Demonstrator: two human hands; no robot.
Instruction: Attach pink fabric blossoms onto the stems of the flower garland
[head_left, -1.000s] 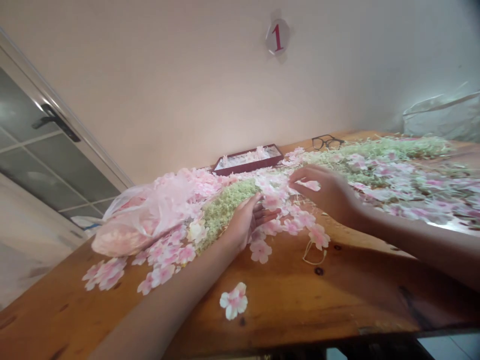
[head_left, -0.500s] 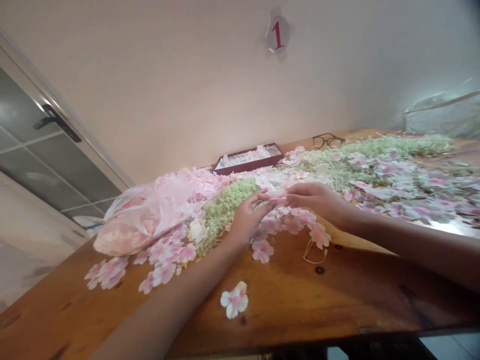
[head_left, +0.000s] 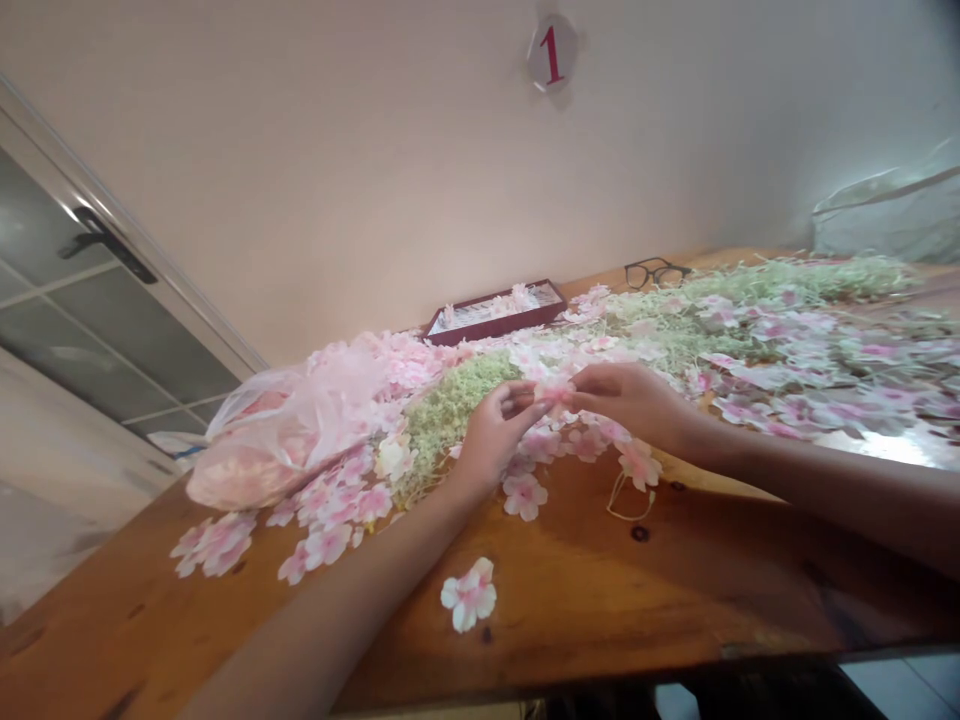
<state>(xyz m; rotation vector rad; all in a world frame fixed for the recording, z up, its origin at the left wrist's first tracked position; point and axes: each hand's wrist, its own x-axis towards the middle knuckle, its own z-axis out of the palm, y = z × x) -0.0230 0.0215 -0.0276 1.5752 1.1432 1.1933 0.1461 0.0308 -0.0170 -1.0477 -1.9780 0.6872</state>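
Observation:
Over the middle of the table, my left hand [head_left: 501,425] and my right hand [head_left: 634,400] meet at a pink artificial flower [head_left: 553,394]. The left thumb and fingers pinch its near left side, while the right fingertips grip its right side. Its stem, if any, is hidden. Below the hands lie more pink flowers [head_left: 525,496], and one with a thin looped stem [head_left: 639,463] is under my right wrist. A single white-and-pink flower [head_left: 469,595] lies nearer the table's front edge. Green artificial filler [head_left: 457,405] is heaped beside my left hand.
At left sits a clear plastic bag [head_left: 255,460] of pink petals. A dark red tray [head_left: 499,322] holding small pieces stands against the wall, with eyeglasses [head_left: 656,273] to its right. Flowers with green stems [head_left: 795,330] cover the right side of the wooden table [head_left: 570,610].
My fingers have shifted slightly around the flower, which now shows more upright and rounded between them. The view has tipped a little; the things on the table have stayed put.

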